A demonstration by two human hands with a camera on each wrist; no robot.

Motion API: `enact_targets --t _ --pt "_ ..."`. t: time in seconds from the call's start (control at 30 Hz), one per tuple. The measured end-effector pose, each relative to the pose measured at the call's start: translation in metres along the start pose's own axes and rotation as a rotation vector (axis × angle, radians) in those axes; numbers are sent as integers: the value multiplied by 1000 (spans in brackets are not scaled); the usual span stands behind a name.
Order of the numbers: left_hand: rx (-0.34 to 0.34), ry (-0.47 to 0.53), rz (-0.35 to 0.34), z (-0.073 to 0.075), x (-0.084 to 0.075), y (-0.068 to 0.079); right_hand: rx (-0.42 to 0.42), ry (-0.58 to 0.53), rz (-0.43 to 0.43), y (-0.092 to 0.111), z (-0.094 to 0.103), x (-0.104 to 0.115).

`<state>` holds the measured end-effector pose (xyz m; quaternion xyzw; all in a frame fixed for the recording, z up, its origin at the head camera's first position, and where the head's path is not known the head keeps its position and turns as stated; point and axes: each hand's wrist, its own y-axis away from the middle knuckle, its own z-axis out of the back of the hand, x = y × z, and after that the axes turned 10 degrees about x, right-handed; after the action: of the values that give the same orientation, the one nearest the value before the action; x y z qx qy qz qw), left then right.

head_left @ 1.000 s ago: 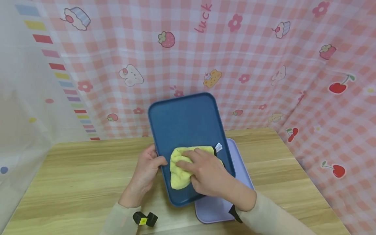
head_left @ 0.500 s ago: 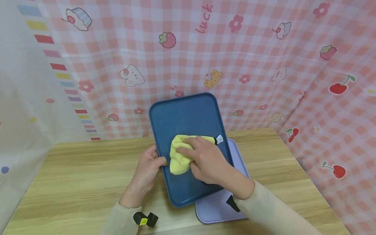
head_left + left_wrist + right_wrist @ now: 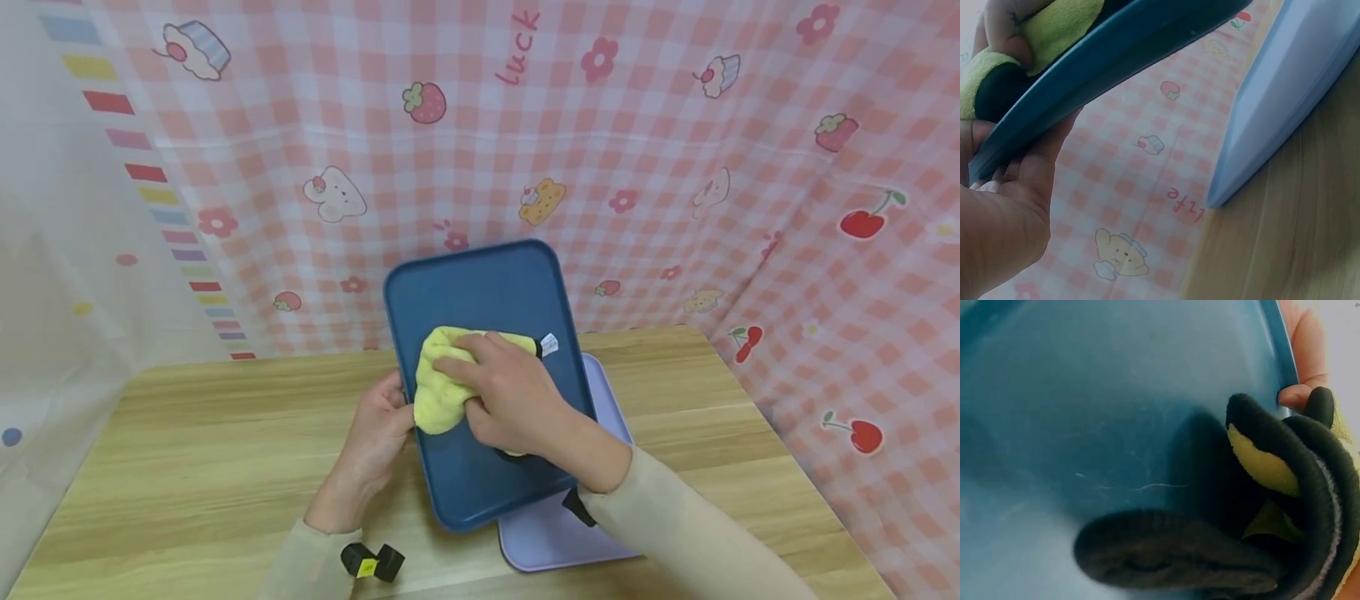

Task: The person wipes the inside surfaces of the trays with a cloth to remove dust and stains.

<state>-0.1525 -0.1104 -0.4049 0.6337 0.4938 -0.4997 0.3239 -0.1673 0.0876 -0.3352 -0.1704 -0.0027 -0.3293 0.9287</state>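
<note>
My left hand (image 3: 378, 429) grips the left edge of a dark blue rectangular tray (image 3: 476, 287), thumb over the rim and fingers beneath. The tray is tilted up, as its slanted rim (image 3: 1122, 53) in the left wrist view also shows. My right hand (image 3: 517, 396) holds a bunched yellow cloth (image 3: 433, 400) against the tray's face, its left part lapping the rim beside my left thumb. A white tag (image 3: 550, 343) sticks out from the cloth's black edging. In the right wrist view the cloth's dark folds (image 3: 1147, 550) lie over the tray, near a fine pale line (image 3: 1163, 485) on its surface.
A lavender tray (image 3: 551, 537) lies on the wooden table (image 3: 225, 467), partly covered by the blue tray and right forearm. A pink checked curtain (image 3: 465, 158) hangs behind and to the right. A small black device (image 3: 372, 562) sits at my left cuff.
My right hand has slid the cloth up the blue tray, then left to its rim. My left hand keeps its grip, and the tray has barely shifted.
</note>
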Motion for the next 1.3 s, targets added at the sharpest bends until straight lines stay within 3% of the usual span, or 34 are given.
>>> enact_targets --t 0.43,0.77,1.13,1.3 --pt "-8 -47 40 -1 0 0 -19 43 54 -22 3 -1" --pt "-13 -75 60 -1 -1 0 -27 54 19 -39 12 -5" --pt "66 -48 0 1 0 1 -45 142 -15 -58 22 -9" --pt "52 -48 6 1 0 0 -18 160 -62 -59 26 -15"
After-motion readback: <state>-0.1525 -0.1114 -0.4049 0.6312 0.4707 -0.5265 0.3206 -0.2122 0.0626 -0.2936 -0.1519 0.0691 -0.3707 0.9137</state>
